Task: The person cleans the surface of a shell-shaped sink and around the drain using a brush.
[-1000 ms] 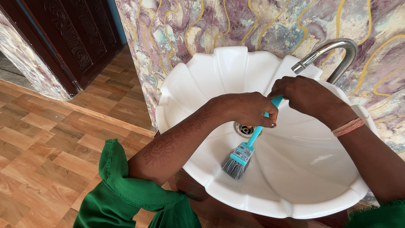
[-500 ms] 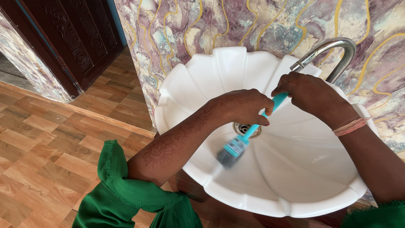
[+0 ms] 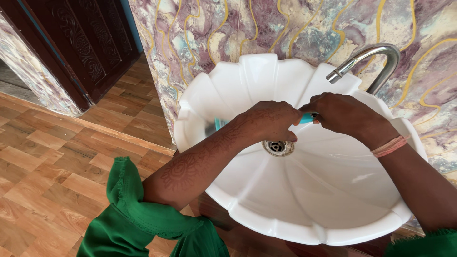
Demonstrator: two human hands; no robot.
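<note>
Both hands, left hand (image 3: 271,121) and right hand (image 3: 340,114), pinch the light, stiff turquoise brush (image 3: 307,118) by its handle above the white basin (image 3: 333,190).

A glossy, smooth white ceramic basin (image 3: 304,204) is seen, with a polished metal tap (image 3: 376,57). The brush (image 3: 307,118) looks like turquoise plastic. Wood-grain flooring (image 3: 57,166) and marbled wall panels (image 3: 228,28) are shown.

A curved chrome faucet (image 3: 376,57) rises by the marbled purple wall with gold veins (image 3: 200,33). Wood-patterned floor tiles (image 3: 52,166) spread to the left, leading to a dark carved door (image 3: 81,43).
</note>
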